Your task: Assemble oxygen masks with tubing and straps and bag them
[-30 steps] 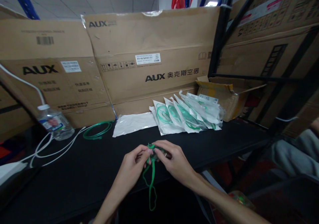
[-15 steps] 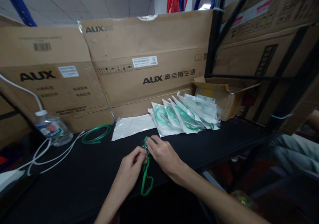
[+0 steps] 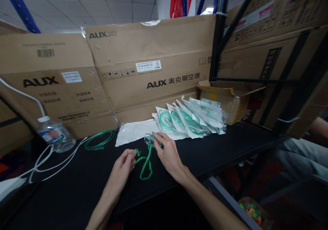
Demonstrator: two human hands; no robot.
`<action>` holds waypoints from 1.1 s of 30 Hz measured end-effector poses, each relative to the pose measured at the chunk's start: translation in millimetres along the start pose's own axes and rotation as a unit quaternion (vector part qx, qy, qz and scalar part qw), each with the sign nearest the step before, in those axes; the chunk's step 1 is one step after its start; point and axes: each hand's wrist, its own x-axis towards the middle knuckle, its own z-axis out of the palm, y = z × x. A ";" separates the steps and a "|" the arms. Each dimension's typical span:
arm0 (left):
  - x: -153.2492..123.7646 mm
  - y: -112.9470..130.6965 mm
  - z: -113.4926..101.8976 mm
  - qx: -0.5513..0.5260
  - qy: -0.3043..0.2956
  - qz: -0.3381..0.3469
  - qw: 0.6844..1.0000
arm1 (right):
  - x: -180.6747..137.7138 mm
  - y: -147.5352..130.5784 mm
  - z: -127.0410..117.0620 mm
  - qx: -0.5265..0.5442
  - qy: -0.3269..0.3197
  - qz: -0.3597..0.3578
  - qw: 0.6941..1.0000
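A green elastic strap (image 3: 145,164) lies in a loop on the black table (image 3: 77,185), joined to a small clear mask piece (image 3: 149,139). My right hand (image 3: 167,155) grips the clear piece with thumb and fingers, just in front of a flat white plastic bag (image 3: 133,131). My left hand (image 3: 123,165) pinches the strap's free end at the left of the loop.
A fanned row of sealed white bags with green tubing (image 3: 191,119) lies behind. A coil of green tubing (image 3: 100,141), a water bottle (image 3: 55,133) and white cables (image 3: 48,158) sit left. Cardboard boxes (image 3: 153,66) wall the back; an open box (image 3: 228,98) and a black rack post (image 3: 217,45) stand right. Another person's arm and leg (image 3: 307,148) are at far right.
Both hands moved forward and lowered the strap and clear piece onto the table near the white bag. The strap, hanging off the edge before, now lies looped on the surface.
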 end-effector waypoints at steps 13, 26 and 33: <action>12.1 18.8 12.3 0.234 -0.044 0.097 0.966 | -2.0 4.4 1.7 0.205 -0.030 0.058 0.977; 19.3 14.5 4.0 0.138 -0.064 0.064 0.986 | 2.0 14.7 9.1 0.366 -0.111 0.178 0.907; 19.7 1.6 5.2 0.114 -0.134 0.078 0.981 | 0.6 10.1 7.1 0.407 -0.125 0.196 0.883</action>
